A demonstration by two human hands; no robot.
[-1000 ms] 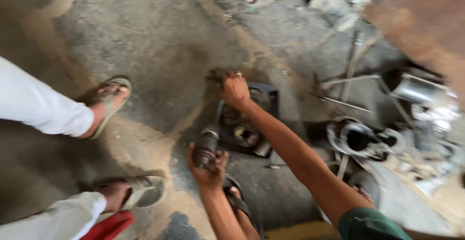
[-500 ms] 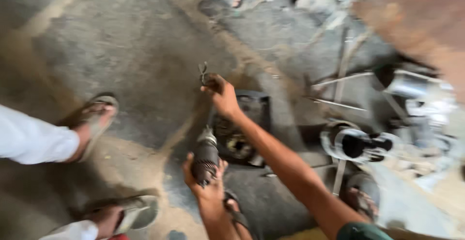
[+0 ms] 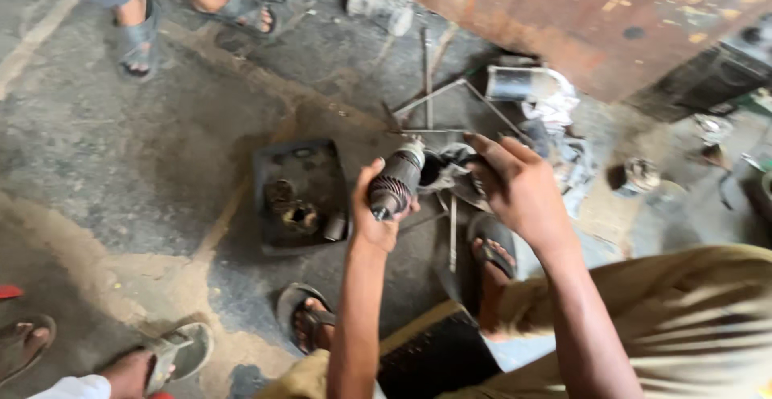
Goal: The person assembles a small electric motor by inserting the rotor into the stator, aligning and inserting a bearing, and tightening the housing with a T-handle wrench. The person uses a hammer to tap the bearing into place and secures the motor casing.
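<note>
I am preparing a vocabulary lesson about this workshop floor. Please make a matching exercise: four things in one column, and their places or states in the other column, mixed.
Things:
1. armature
2. right hand
3. black tray
4. metal cylinder

Places or states:
a. lies on the floor by the rusty panel
b. open, fingers spread
c. held in the left hand
d. on the floor, with small parts in it

Pairs: 1-c, 2-b, 3-d, 4-a

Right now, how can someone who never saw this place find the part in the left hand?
Start at the rusty metal wall, then go down to the dark tray on the floor. Right of it, the left hand holds a motor rotor, the only cylinder with spiral ridges.
</note>
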